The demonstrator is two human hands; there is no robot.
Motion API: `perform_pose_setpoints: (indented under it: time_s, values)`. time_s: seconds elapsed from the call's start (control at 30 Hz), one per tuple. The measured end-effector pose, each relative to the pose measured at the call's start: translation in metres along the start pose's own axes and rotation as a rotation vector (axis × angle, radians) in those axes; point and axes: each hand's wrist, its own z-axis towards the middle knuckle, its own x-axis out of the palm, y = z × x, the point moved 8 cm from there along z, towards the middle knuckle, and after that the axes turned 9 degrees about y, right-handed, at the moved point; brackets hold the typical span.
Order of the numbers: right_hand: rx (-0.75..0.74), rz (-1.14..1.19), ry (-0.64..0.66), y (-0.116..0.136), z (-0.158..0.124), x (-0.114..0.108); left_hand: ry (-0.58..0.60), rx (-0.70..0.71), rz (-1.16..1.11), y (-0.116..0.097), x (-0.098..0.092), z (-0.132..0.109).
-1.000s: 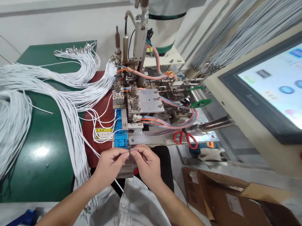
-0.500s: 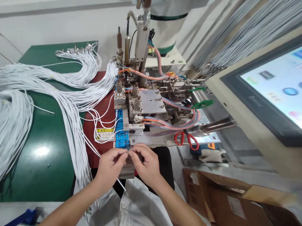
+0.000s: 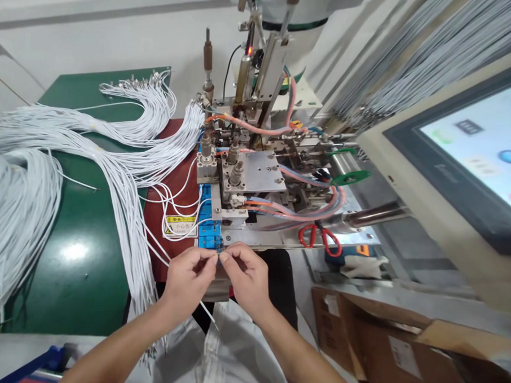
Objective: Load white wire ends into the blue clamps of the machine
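My left hand [image 3: 191, 279] is closed in a pinch on a white cable [image 3: 163, 256]. A loose white cable end [image 3: 209, 315] sticks out below that hand. My right hand [image 3: 245, 277] is also pinched, its fingertips meeting those of the left. What sits between the right fingertips is too small and covered to make out. Just beyond both hands is a row of blue fixture blocks [image 3: 208, 234] along the machine's edge, with several white cables running into it. The metal machine [image 3: 256, 172] stands behind, its upper tool [image 3: 271, 68] leaning right.
Bundles of white cables [image 3: 126, 135] spread over the green table [image 3: 85, 297] at left. Red-handled scissors [image 3: 320, 238] rest at the machine's front edge. A spool with green flanges [image 3: 350, 177] sits further right. A touchscreen [image 3: 473, 144] juts in at right, above a cardboard box [image 3: 384, 338].
The machine's upper tool has gone from upright to leaning right, and a red glow now shows on it. My hands remain pinched together by the blue blocks. The view has shifted slightly.
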Motion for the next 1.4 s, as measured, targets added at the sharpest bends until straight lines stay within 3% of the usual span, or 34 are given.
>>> perform_pose_setpoints:
  time_s: [0.23,0.43,0.53,0.63,0.73,0.93,1.07,1.4]
  values:
    - [0.075,0.107,-0.029,-0.014,-0.003,-0.003,0.003,-0.091,-0.214,0.014,0.005,0.001]
    - [0.149,0.214,0.033,-0.017,0.004,0.003,0.054,-0.048,-0.23,0.014,0.01,0.002]
    - [0.092,0.1,0.021,-0.011,0.004,0.001,0.068,-0.074,-0.244,0.015,0.011,0.002]
    - [-0.073,-0.121,-0.029,0.002,0.001,-0.004,0.077,-0.108,-0.254,0.014,0.01,0.003]
    - [-0.158,-0.291,-0.02,0.004,0.002,-0.004,0.141,-0.093,-0.099,0.011,0.004,0.007]
    - [0.024,-0.417,0.03,-0.029,0.013,-0.004,0.193,0.152,0.396,0.0,-0.01,0.016]
    - [0.043,-0.437,0.062,-0.033,0.015,-0.002,0.162,0.212,0.478,0.0,-0.01,0.021]
    - [0.204,-0.311,0.167,-0.05,0.022,-0.002,0.176,0.133,0.574,0.003,-0.005,0.027]
